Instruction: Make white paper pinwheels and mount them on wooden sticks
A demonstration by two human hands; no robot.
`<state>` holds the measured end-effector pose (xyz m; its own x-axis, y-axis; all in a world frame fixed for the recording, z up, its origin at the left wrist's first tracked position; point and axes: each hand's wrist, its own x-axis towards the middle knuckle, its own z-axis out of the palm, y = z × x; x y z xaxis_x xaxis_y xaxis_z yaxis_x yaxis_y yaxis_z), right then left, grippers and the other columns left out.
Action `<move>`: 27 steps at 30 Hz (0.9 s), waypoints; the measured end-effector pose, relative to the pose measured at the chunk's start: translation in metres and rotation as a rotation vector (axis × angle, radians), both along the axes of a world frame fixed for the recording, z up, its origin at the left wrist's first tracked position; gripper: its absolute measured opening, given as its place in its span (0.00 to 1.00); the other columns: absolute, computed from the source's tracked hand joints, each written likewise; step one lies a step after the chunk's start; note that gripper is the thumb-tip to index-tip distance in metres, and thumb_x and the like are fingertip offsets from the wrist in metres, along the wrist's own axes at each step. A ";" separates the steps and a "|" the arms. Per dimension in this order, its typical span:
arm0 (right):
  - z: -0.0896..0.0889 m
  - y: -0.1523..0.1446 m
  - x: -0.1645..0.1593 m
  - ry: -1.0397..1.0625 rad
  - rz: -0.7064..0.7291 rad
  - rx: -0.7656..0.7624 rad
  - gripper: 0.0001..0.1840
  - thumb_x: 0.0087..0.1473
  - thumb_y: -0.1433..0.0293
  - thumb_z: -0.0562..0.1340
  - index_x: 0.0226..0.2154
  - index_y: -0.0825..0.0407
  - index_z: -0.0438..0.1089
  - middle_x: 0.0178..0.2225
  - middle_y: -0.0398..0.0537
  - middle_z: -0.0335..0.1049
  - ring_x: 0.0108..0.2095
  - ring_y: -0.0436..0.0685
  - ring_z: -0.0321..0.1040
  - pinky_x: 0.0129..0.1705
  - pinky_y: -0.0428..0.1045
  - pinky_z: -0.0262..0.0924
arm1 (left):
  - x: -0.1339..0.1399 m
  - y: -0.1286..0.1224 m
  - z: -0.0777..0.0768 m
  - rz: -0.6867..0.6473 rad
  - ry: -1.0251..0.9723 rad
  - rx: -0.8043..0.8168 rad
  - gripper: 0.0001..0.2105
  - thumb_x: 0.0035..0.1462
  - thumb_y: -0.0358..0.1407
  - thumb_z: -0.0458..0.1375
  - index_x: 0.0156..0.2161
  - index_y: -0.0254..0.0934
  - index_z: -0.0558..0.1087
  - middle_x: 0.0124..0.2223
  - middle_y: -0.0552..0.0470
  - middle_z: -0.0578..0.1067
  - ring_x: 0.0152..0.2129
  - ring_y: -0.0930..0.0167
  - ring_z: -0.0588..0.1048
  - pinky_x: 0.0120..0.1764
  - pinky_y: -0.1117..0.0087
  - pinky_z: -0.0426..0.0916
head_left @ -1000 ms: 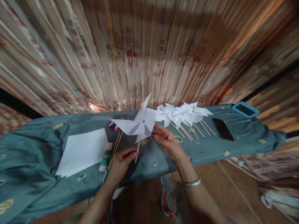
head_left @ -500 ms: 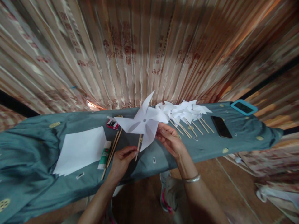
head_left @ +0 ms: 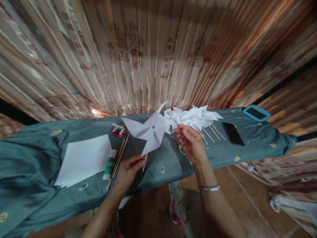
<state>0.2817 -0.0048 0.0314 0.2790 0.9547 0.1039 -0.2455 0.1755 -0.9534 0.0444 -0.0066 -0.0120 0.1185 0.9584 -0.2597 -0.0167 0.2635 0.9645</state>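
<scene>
A white paper pinwheel (head_left: 151, 132) is held up over the table, its wooden stick (head_left: 145, 162) pinched near the lower end between the thumb and fingers of my left hand (head_left: 130, 168). The blades spread out around a small pin at the centre. My right hand (head_left: 190, 142) hovers to the right of the blades, fingers loosely bent, nothing visible in them. Behind it lie several finished white pinwheels (head_left: 203, 115) with wooden sticks, some partly hidden by this hand. Scissors with yellow-green handles (head_left: 182, 149) rest beside and partly under my right hand.
On the green cloth (head_left: 148, 178) at left lie white paper sheets (head_left: 84, 158), a glue stick (head_left: 109, 164), loose wooden sticks (head_left: 119, 157) and a small red-and-white box (head_left: 118, 131). At right are a black phone (head_left: 233, 134) and a blue-framed device (head_left: 257, 113). A curtain (head_left: 148, 59) hangs behind.
The pinwheel's blades have turned slightly on the stick. My right hand has moved right, away from the blades, and the scissors have come into sight. My left hand keeps its grip.
</scene>
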 end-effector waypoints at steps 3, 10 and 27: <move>-0.008 0.005 -0.003 -0.176 -0.121 0.046 0.25 0.48 0.57 0.70 0.48 0.45 0.73 0.56 0.48 0.71 0.56 0.57 0.66 0.58 0.54 0.59 | 0.001 0.000 -0.001 -0.020 0.005 -0.005 0.12 0.34 0.42 0.69 0.28 0.40 0.83 0.31 0.49 0.83 0.33 0.62 0.79 0.40 0.65 0.72; -0.009 -0.002 -0.013 -0.321 0.235 -0.139 0.28 0.51 0.44 0.62 0.37 0.51 0.78 0.34 0.49 0.80 0.40 0.60 0.75 0.48 0.55 0.66 | 0.002 0.001 0.003 0.034 0.052 -0.027 0.13 0.33 0.42 0.69 0.28 0.39 0.82 0.31 0.49 0.83 0.32 0.62 0.79 0.40 0.64 0.72; -0.040 -0.014 -0.067 -0.671 0.591 -0.215 0.17 0.51 0.55 0.66 0.29 0.53 0.78 0.25 0.43 0.75 0.26 0.49 0.67 0.27 0.44 0.56 | 0.013 0.005 -0.002 0.146 -0.288 -0.152 0.20 0.27 0.42 0.74 0.30 0.36 0.81 0.31 0.48 0.83 0.32 0.64 0.79 0.44 0.63 0.70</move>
<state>0.2144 -0.0190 -0.0085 -0.3157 0.9402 -0.1282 0.3771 0.0003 -0.9262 0.0578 -0.0019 -0.0138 0.0726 0.9234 -0.3769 -0.3301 0.3788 0.8646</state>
